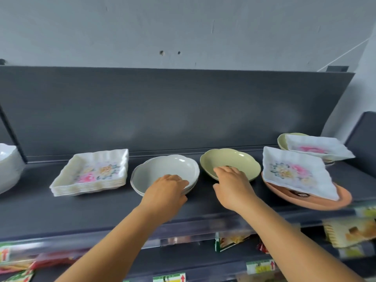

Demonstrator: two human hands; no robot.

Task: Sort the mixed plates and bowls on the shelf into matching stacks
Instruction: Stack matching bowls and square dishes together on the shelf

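Both arms up over the dark shelf (pixel 101 206), reaching from 6 o'clock. Left hand (pixel 165 188) laid on the near rim of the grey-white bowls (pixel 162 169), fingers draped over the edge into the top bowl, thumb side hidden, so a true grip or a mere rest: could not tell. At least two of those bowls nested, dead centre on the shelf. Right hand (pixel 234 186) just to 3 o'clock of it, fingers fairly straight and together, tips touching down inside the near edge of the green bowl (pixel 230 161), thumb out to the left and clear of the rim. Green bowl sat alone, just beside the grey-white pair, not touching as far as could be seen. Out at 9 o'clock, a neat stack of square floral plates (pixel 89 174), several deep. Further at 9, partly cut off, plain white dishes (pixel 8 163). Over at 3 o'clock, one square floral plate (pixel 293 171) tilted atop an orange oval plate (pixel 325 202). Behind that, toward 1 o'clock, another floral plate (pixel 317 148) perched over a second green bowl (pixel 282 140). Below at 6, packaged goods (pixel 345 231), blurred.
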